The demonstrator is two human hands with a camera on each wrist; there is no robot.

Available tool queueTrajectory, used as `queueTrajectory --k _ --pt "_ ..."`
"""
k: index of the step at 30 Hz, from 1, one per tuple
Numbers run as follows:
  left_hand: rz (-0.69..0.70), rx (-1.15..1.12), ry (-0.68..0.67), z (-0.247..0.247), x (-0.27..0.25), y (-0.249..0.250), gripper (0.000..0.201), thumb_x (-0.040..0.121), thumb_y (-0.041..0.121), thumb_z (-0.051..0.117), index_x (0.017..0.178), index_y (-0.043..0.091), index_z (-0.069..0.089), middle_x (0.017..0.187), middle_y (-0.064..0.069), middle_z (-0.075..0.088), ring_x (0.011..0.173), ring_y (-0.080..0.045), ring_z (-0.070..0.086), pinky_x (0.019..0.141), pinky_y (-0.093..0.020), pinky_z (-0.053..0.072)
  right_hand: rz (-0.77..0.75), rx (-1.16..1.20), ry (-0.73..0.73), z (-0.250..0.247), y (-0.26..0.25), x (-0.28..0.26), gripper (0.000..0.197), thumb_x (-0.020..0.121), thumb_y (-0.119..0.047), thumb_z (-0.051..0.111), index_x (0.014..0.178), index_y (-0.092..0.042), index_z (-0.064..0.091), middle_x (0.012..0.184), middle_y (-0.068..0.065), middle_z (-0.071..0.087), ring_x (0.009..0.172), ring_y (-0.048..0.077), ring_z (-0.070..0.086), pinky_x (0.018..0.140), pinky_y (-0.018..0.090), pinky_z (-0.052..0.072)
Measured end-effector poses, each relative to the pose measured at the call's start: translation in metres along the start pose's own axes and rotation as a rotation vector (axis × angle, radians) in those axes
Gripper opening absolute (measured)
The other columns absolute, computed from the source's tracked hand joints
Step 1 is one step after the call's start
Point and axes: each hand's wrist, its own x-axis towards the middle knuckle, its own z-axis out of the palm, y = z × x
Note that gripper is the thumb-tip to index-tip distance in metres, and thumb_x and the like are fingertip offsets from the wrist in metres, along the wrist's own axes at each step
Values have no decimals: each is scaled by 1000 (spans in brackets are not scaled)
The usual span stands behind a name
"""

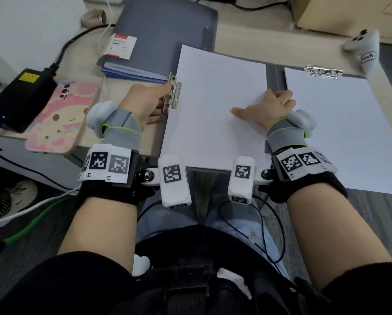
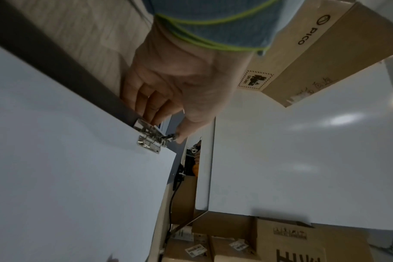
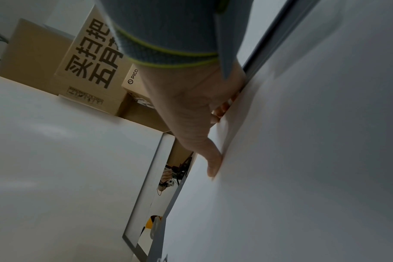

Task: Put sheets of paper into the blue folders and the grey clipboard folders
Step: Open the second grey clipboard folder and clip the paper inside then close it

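A grey clipboard folder lies open on the desk. A white sheet rests on its left half, its left edge at the metal side clip. My left hand pinches that clip's lever; in the left wrist view the fingers and thumb close on the clip. My right hand holds the sheet's right edge, thumb flat on top and fingers curled under the edge. Another sheet lies on the right half under a top clip.
A stack of closed blue-grey folders lies behind the left hand. A pink phone and a black power adapter with cables sit at the left. A white controller and a cardboard box stand at the back right.
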Motion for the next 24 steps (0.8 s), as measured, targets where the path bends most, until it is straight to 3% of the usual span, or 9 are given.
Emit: queueTrajectory --k 4,7,11,14,18,20,22,24 --pt "130 45 81 4 1 -9 13 85 22 66 89 11 64 87 -14 63 71 -24 56 86 -41 54 10 5 -6 0 -1 -1 89 65 -63 71 128 -7 40 139 12 25 128 32 25 112 34 22" --pt "224 147 176 9 -2 -16 21 78 21 70 94 8 71 96 -18 71 85 -32 66 91 -47 54 -1 9 0 0 0 -3 87 66 -61 70 127 -7 41 138 12 26 128 32 26 111 34 22" --pt "305 273 282 11 -5 -19 24 82 22 68 104 13 71 97 -8 72 90 -22 66 89 -34 54 -15 26 10 2 2 -5 84 65 -61 70 123 -8 42 136 11 28 126 32 26 111 35 25" --pt "351 319 311 12 -11 -19 25 84 22 65 107 15 71 88 -1 66 82 -14 59 83 -23 50 -35 34 17 2 1 -9 82 66 -60 70 122 -7 43 135 11 28 125 32 27 110 35 25" --pt "403 327 150 8 -13 -17 25 87 25 58 105 12 70 74 2 67 68 -22 54 71 -30 48 -52 9 24 -2 1 -15 82 68 -61 69 123 -6 43 136 11 29 124 34 28 109 36 24" --pt "389 303 14 3 -15 -16 25 91 21 51 108 8 66 68 2 58 62 -18 43 62 -26 36 -54 -11 17 -3 -1 -16 81 71 -61 66 125 -6 43 136 12 29 125 35 28 109 37 24" --pt "369 163 -119 -2 -22 -15 25 96 7 44 116 8 59 91 -3 62 76 -14 53 72 -23 42 -59 -35 -30 -7 -2 -20 76 79 -59 59 130 -7 41 141 13 27 128 35 25 108 40 22" --pt "383 11 -165 -3 -34 -10 34 97 0 40 129 5 48 117 -2 59 99 -4 58 88 -13 46 -95 -71 -111 -15 -7 -25 70 89 -56 46 139 -10 33 149 15 21 135 37 19 111 42 19"
